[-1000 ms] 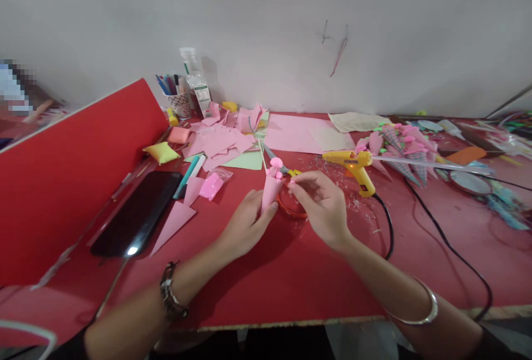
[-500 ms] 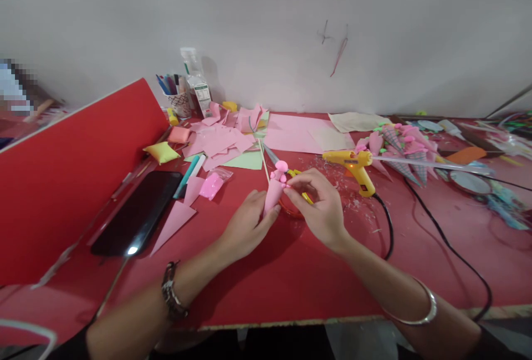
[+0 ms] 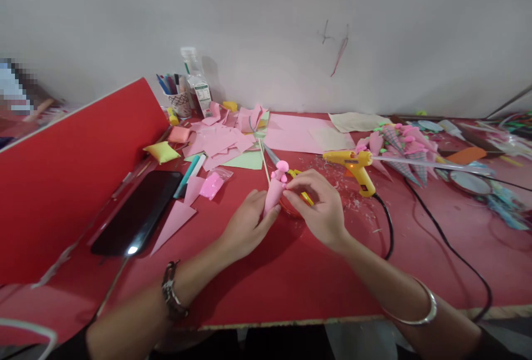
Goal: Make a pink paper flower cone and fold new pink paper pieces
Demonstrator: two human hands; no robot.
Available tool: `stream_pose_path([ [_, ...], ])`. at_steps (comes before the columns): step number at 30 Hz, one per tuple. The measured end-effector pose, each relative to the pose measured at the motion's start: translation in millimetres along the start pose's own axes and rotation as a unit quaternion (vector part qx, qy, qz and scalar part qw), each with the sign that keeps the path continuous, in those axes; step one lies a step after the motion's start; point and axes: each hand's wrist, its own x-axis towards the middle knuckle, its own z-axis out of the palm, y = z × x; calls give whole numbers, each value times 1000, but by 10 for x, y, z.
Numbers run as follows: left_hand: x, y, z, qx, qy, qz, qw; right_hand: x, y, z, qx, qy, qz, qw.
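Head view: the left hand [image 3: 245, 222] is gripping a rolled pink cone [image 3: 272, 198] topped with pink balls [image 3: 282, 167] at centre; the right hand [image 3: 319, 207] is pinching a small pink piece [image 3: 285, 186] (apparently another ball) at its rim. Finished-looking cones [image 3: 398, 164] are lying right; flat paper pieces [image 3: 174, 225] are lying unrolled left.

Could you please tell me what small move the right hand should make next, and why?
Probably a light press against the cone, I think: the right hand has its fingertips at the cone's wide end, by what looks like a small ball, while the left hand grips the cone from the other side and could brace it.
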Motion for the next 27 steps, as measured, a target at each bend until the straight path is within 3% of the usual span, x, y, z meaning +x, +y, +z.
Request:
stream_pose_path([
  [8,4,0,-2,10,-2,-11,1000,-18,37,16,52,3,35,998],
  [27,18,3,-31,18,21,32,999,10,35,7,69,-7,84,994],
])
